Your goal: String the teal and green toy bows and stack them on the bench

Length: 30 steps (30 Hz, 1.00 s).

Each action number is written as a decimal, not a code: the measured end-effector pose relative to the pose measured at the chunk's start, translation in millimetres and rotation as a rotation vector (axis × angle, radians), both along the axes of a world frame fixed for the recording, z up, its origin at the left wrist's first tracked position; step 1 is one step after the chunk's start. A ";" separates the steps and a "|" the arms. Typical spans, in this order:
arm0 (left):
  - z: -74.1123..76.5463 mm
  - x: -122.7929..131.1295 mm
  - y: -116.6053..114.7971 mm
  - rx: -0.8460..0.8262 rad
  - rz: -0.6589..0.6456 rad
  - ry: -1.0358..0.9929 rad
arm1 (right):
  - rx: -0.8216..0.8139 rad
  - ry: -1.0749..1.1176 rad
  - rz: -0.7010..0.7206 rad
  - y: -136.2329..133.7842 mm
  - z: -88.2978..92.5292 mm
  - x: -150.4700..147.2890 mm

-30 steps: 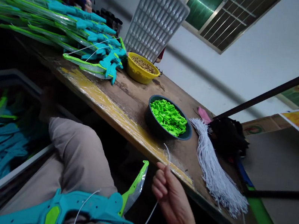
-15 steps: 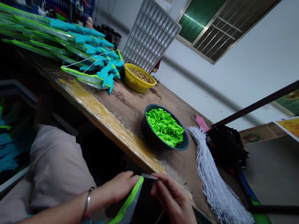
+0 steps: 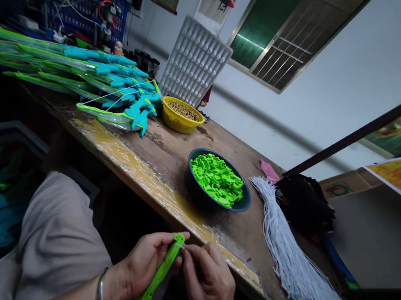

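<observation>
My left hand (image 3: 146,261) is wrapped around the green limb of a toy bow (image 3: 157,280), whose tip points up and away from me. The lower part of the bow runs out of the frame. My right hand (image 3: 208,283) pinches a white string (image 3: 179,246) at the bow's tip, thumb against forefinger. A length of the string hangs below that hand. Beyond my hands, a dark bowl (image 3: 247,204) full of small bright green plastic parts (image 3: 217,178) rests on the wooden table (image 3: 162,151).
Blue-and-green toy bows (image 3: 121,74) are piled at the table's left. A yellow bowl (image 3: 179,125) holds small brass-coloured pieces. A bundle of white strings (image 3: 291,250) lies along the right side near a black bag (image 3: 304,202). At lower left, a crate (image 3: 2,126) contains more bows.
The bow's limb has turned so its green face shows, and my left fingers now wrap around it. My right hand has come in closer, bringing the string against the tip. The view has tilted up slightly.
</observation>
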<state>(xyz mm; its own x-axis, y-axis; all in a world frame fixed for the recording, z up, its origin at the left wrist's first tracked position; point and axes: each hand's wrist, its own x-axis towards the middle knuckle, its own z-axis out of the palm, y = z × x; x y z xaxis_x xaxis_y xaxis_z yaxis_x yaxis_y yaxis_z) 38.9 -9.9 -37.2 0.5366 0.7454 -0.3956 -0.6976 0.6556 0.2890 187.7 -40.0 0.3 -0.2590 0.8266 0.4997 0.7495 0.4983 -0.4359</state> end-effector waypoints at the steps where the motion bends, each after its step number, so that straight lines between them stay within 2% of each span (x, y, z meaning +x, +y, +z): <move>1: 1.8 0.7 1.0 0.010 0.006 -0.017 | 0.043 -0.013 -0.015 0.3 0.5 -3.4; 5: 6.6 4.6 1.0 0.069 0.017 -0.086 | 0.169 -0.048 -0.040 1.8 2.7 -14.9; 11: 11.2 5.9 -4.0 0.109 0.009 -0.121 | 0.217 -0.134 -0.060 -0.5 -0.1 -19.1; 20: 14.0 8.2 -6.6 0.082 0.019 -0.110 | 0.262 -0.257 -0.116 -5.7 -13.2 -16.1; 26: 2.3 17.0 -7.2 0.024 0.104 -0.052 | 0.293 -0.294 -0.163 -2.0 -16.2 -22.7; 30: -7.5 26.2 -6.5 0.005 0.224 0.040 | 0.173 -0.263 -0.201 -1.1 -30.6 -11.3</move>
